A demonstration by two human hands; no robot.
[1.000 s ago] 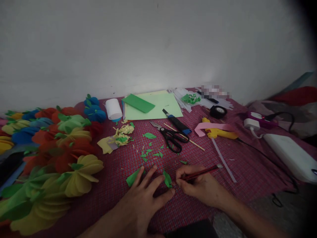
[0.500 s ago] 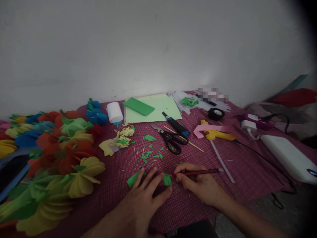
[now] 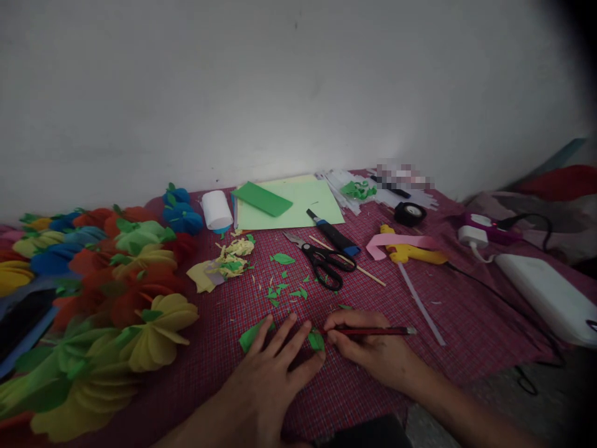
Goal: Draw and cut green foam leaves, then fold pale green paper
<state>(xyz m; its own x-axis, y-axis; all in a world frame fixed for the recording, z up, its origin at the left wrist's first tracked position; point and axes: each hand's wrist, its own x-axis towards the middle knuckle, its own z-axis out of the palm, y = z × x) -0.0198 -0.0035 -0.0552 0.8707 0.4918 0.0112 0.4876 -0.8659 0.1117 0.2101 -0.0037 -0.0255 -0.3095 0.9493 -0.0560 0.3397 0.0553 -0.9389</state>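
My left hand [image 3: 275, 361] lies flat with fingers spread on the checked cloth. Under its fingertips at the left is a green paper piece [image 3: 252, 335], partly covered. Between its index finger and thumb sits a small green paper leaf [image 3: 316, 340]. My right hand [image 3: 368, 342] grips a red pencil [image 3: 380, 331], whose writing end points left at the leaf; whether the tip touches the paper I cannot tell. Beyond my hands lie another cut leaf [image 3: 282, 258], green scraps [image 3: 276, 291] and black-handled scissors [image 3: 326, 264] with their blades slightly apart.
Colourful paper flowers [image 3: 153, 323] crowd the left side. Farther back are pale green sheets [image 3: 298, 214], a green strip [image 3: 263, 199], a white roll [image 3: 217, 210] and a utility knife [image 3: 333, 233]. To the right lie a yellow glue gun [image 3: 410, 253], black tape [image 3: 409, 214] and a white power bank [image 3: 545, 298].
My right hand and the pencil have shifted slightly left, toward the leaf. My left hand stays in place. The view has moved a little.
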